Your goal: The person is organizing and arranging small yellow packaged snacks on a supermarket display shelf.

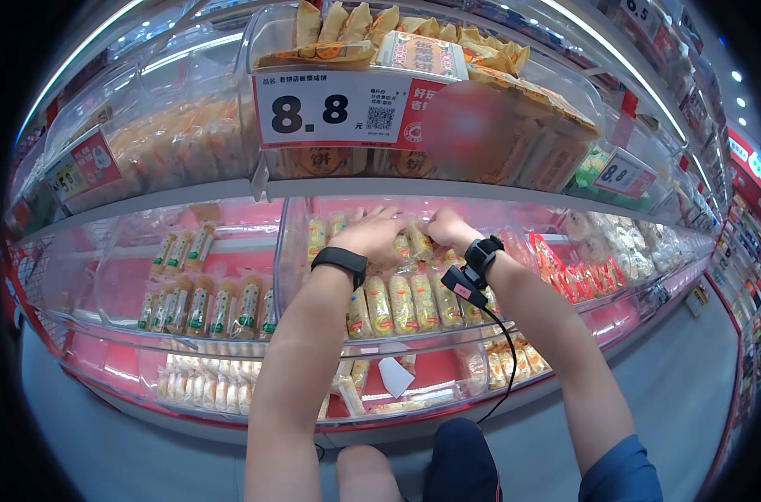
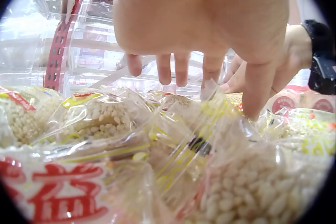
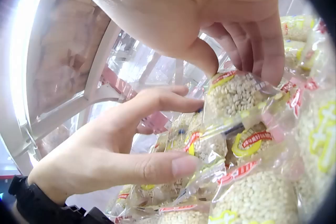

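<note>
In the head view both hands reach into a clear shelf bin of wrapped puffed-rice rolls (image 1: 401, 303). My right hand (image 3: 226, 14) comes from above in the right wrist view, thumb and fingers pinching the end of one puffed-rice roll (image 3: 236, 95). To its left is my left hand (image 3: 113, 142), thumb and forefinger spread apart beside neighbouring rolls (image 3: 207, 145). Seen from its own wrist, the left hand (image 2: 205, 14) points its fingers down behind the front packets (image 2: 100, 116). Clear wrappers with yellow and red print cover the white grains.
Above the hands juts a shelf edge (image 1: 447, 188) with a large 8.8 price sign (image 1: 334, 110). Green-printed rolls (image 1: 200, 305) stand in the bin to the left. Red-wrapped packets (image 1: 565, 272) lie to the right. A black cable (image 1: 512, 360) hangs from the right wrist.
</note>
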Available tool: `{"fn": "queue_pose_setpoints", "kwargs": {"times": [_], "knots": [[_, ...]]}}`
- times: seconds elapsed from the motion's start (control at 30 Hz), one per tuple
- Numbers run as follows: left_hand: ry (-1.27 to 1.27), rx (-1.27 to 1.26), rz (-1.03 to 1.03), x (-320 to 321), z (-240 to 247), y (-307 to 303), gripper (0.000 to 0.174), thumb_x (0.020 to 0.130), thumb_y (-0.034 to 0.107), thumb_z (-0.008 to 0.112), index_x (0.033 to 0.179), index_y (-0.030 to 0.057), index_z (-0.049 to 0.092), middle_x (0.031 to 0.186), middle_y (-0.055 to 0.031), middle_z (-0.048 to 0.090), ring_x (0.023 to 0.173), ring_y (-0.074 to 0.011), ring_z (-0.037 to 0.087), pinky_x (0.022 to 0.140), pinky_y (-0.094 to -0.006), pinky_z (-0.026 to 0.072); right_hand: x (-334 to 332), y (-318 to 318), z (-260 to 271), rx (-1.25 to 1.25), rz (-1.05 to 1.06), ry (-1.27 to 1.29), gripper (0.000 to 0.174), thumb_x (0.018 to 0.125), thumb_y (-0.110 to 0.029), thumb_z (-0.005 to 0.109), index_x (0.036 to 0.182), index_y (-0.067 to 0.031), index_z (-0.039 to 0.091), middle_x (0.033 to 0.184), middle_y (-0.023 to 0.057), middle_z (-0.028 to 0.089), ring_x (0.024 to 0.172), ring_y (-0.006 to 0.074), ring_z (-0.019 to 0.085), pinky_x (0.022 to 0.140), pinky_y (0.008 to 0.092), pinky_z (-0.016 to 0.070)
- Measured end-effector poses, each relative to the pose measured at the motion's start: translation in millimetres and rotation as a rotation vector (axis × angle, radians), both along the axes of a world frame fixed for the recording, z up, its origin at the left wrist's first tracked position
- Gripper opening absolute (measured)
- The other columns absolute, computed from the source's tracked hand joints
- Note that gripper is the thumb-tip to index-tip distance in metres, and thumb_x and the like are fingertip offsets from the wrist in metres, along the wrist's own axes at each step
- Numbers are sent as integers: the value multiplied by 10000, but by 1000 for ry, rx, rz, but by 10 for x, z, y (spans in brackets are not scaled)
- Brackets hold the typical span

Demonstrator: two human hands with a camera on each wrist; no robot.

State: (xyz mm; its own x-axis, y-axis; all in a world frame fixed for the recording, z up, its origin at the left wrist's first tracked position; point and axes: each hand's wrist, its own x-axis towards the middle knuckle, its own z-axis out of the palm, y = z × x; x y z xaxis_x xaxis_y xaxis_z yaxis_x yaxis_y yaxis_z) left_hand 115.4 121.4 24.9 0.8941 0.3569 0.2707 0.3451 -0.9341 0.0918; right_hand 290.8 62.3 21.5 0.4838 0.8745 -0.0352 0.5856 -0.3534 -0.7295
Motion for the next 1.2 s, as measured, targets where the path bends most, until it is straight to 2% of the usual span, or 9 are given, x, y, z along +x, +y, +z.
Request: {"fn": "queue_pose_setpoints", "kwargs": {"times": [0.1, 0.2, 0.47, 0.6, 0.7, 0.73, 0.97, 1.17, 1.2], "knots": [[124, -284, 22, 72, 30, 67, 611, 673, 280, 711, 1222, 89, 522, 1307, -169, 465, 1229, -332, 409, 1014, -447, 335, -50, -20, 67, -39, -13, -122, 363, 844, -260, 626, 829, 102, 603, 728, 165, 622, 553, 244, 620, 464, 349, 522], [99, -197, 18, 3, 104, -45, 671, 692, 234, 703, 1291, 78, 445, 1269, -185, 499, 1170, -347, 467, 991, -393, 379, -84, -62, 109, -58, -11, -67, 312, 843, -218, 625, 854, 92, 595, 728, 118, 601, 527, 202, 586, 455, 320, 511], [117, -400, -36, -14, 160, -102, 817, 695, 178, 694, 1402, 127, 288, 1358, -171, 418, 1246, -310, 413, 1039, -440, 330, -101, -211, 230, -63, 98, 30, 254, 752, -145, 675, 849, 79, 601, 748, 96, 605, 660, 179, 618, 528, 303, 538], [96, -171, -11, 29, 54, -14, 825, 691, 239, 682, 1413, 170, 288, 1369, -157, 404, 1264, -303, 393, 1060, -481, 273, -21, -159, 139, -15, 40, -91, 278, 703, -201, 715, 745, 61, 632, 720, 110, 634, 641, 194, 635, 526, 314, 543], [127, -134, -14, 62, 16, 40, 818, 688, 274, 665, 1415, 208, 296, 1400, -147, 368, 1284, -308, 364, 1075, -482, 235, -51, -207, 129, 27, 139, 29, 277, 706, -186, 727, 759, 67, 631, 710, 113, 639, 652, 187, 646, 523, 304, 543], [144, -160, -12, 53, 26, 16, 808, 689, 267, 659, 1412, 216, 303, 1411, -142, 354, 1290, -311, 356, 1078, -483, 229, -123, -261, 210, 12, 118, 30, 355, 729, -82, 706, 975, 111, 538, 817, 129, 622, 675, 199, 642, 545, 307, 563], [130, -74, -38, 72, -14, -41, 778, 678, 211, 636, 1398, 241, 341, 1467, -90, 287, 1331, -331, 289, 1102, -500, 158, -101, -231, 205, -60, 145, 84, 345, 724, -30, 703, 997, 63, 514, 828, 131, 623, 655, 193, 646, 543, 293, 552], [248, -159, -39, 30, 127, -150, 710, 670, 140, 606, 1351, 232, 426, 1435, -72, 347, 1325, -288, 311, 1106, -526, 119, -61, -331, 349, -235, 368, -62, 371, 787, -203, 666, 1012, 74, 566, 841, 122, 632, 772, 186, 640, 649, 315, 531], [234, -164, -42, 51, 124, -150, 694, 682, 125, 580, 1349, 241, 428, 1414, -65, 375, 1321, -275, 321, 1110, -517, 127, -228, -486, 501, -271, 326, -386, 434, 802, -264, 631, 1048, 90, 576, 863, 162, 648, 827, 227, 644, 730, 340, 512]]}}
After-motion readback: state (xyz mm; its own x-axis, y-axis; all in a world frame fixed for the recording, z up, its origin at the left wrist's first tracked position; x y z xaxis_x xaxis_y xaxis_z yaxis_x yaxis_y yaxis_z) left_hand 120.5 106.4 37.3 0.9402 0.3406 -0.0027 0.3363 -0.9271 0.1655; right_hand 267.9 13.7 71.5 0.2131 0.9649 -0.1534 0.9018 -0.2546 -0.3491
